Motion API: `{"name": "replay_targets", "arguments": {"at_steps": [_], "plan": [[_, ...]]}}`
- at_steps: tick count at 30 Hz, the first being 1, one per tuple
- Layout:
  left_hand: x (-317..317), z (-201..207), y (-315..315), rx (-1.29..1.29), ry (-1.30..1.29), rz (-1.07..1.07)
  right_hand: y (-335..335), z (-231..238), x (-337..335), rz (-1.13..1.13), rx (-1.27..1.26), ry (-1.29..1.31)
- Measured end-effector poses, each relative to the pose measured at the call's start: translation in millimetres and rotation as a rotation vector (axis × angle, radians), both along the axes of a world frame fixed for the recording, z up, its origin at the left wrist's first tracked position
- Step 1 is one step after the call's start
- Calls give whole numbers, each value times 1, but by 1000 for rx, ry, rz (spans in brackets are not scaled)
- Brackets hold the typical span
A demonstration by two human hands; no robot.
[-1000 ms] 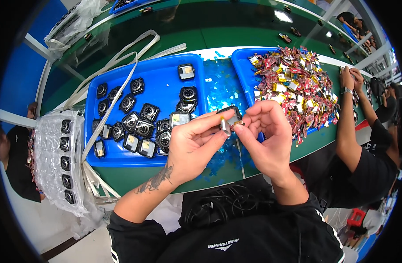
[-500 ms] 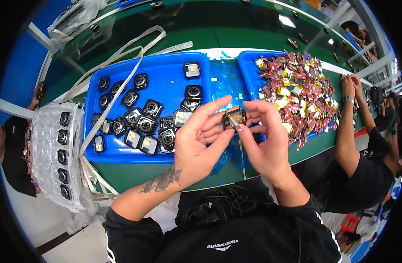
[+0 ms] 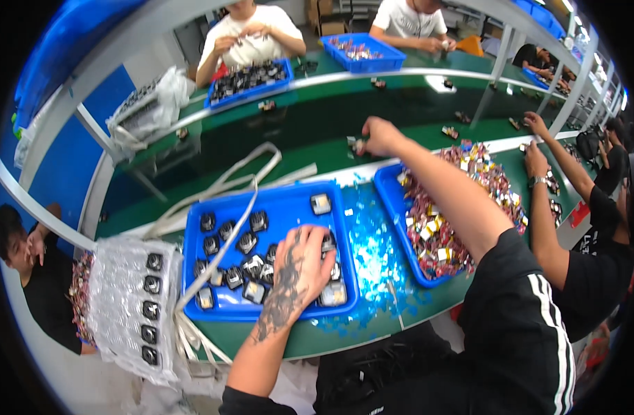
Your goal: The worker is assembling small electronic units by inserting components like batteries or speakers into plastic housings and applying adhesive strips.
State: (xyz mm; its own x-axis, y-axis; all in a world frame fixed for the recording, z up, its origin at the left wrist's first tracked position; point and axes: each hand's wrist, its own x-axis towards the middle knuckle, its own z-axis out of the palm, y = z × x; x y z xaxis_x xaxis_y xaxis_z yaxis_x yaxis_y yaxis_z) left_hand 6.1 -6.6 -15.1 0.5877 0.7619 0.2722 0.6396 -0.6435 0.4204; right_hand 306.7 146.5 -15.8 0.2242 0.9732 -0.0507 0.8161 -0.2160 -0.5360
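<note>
though watch case (image 3: 329, 243) at tips of left grip (image 3: 299, 266) — hold unclear, right grip (image 3: 382, 137) likewise

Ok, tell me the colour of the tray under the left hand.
The tray under the left hand is blue, best seen in the head view.

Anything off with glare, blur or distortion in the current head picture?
Head view: glare whitens the middle of the blue film scraps, and a white reflection sits on the dark green belt; head view: the small black cases and the item by the right hand look soft; head view: fisheye bending curves the pale rail, with black corners.
</note>
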Motion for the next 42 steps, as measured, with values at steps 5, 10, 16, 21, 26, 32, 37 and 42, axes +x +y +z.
{"name": "replay_targets", "arguments": {"at_steps": [5, 10, 16, 21, 26, 32, 37, 42], "plan": [[-1, -3, -4, -26, -13, 33, -6, 18, 4, 84, -52, -351], [10, 1, 2, 39, -181, 130, -46, 79, 17, 180, 161, -333], [-5, 8, 13, -805, -1057, 224, -136, 115, 9, 477, 94, -214], [0, 24, 0, -1158, -1323, 128, -178, 90, 19, 504, 104, -335], [9, 27, -9, -1315, -1223, 13, -181, 58, 0, 583, 221, -446], [9, 16, -10, -1193, -1153, -35, -178, 65, 8, 543, 384, -211], [10, 10, -12, -1135, -1196, -47, -200, 86, 21, 108, 278, 429], [11, 12, -16, -1002, -1156, 11, -211, 87, 19, 98, 329, 667]]}}
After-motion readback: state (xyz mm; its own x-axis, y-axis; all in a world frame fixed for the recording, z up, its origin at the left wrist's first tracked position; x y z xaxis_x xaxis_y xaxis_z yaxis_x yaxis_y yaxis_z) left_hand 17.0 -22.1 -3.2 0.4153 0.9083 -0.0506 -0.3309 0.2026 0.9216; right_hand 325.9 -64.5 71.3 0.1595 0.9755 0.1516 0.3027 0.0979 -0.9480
